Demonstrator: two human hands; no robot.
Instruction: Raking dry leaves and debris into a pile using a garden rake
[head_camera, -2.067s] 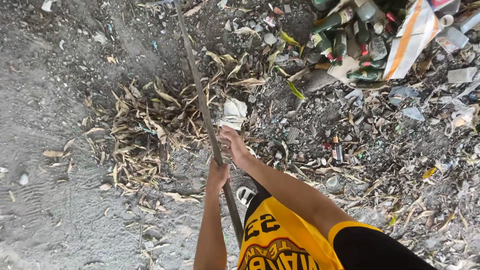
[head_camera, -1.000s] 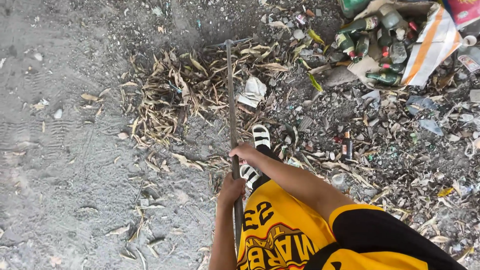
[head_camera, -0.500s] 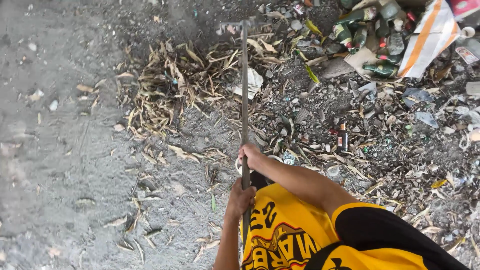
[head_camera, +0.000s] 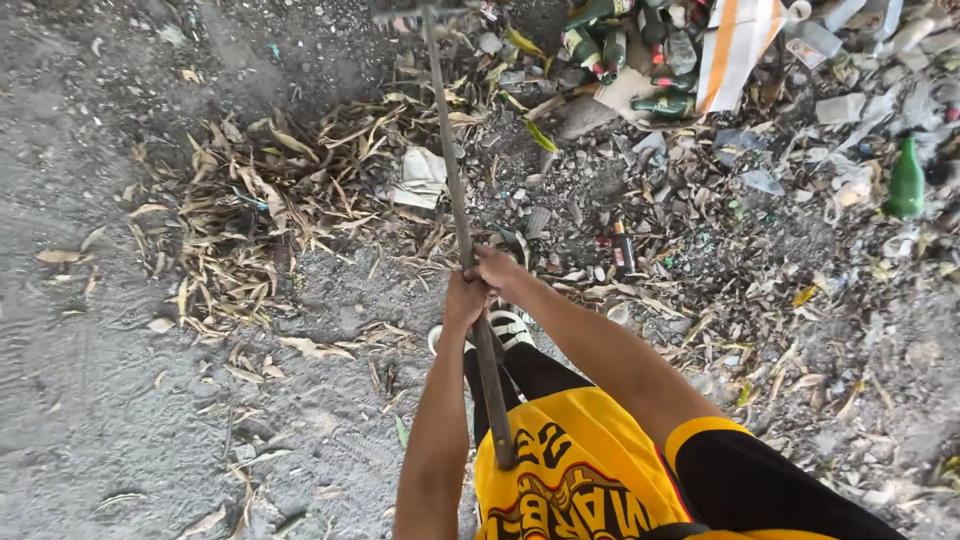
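Head view: both hands, left hand (head_camera: 463, 300) and right hand (head_camera: 497, 268), grip thin metal rake handle (head_camera: 450, 160); dry curled leaves (head_camera: 250, 210).

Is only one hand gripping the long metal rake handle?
No, the left hand and right hand both grip the long metal rake handle.

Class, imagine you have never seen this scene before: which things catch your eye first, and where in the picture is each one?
First comes the long rake handle running up the middle, gripped by the left hand and the right hand close together. At top right lies a heap of green glass bottles beside a white and orange sack. Left of the handle, dry leaves lie swept together on grey dirt.
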